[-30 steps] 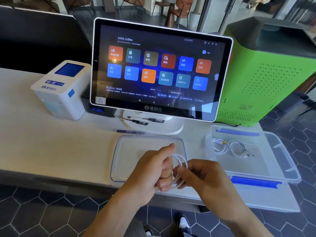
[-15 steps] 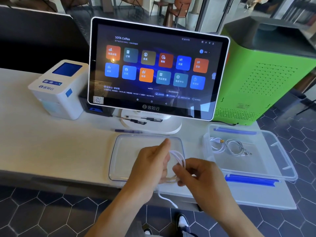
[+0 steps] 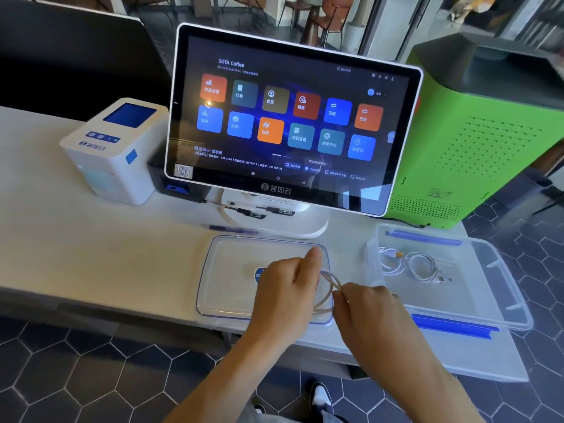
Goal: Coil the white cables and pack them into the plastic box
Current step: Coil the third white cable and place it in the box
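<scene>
I see my left hand curled round a white cable looped into a coil, held above the lid at the counter edge. My right hand, at 3 o'clock of the coil, pinches its strands. The box sits at 2 o'clock, with coiled cables inside.

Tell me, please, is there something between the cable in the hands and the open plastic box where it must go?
Nothing visible blocks it. The white cable is held by the left hand and right hand above the lid; the plastic box lies open to the right.
</scene>
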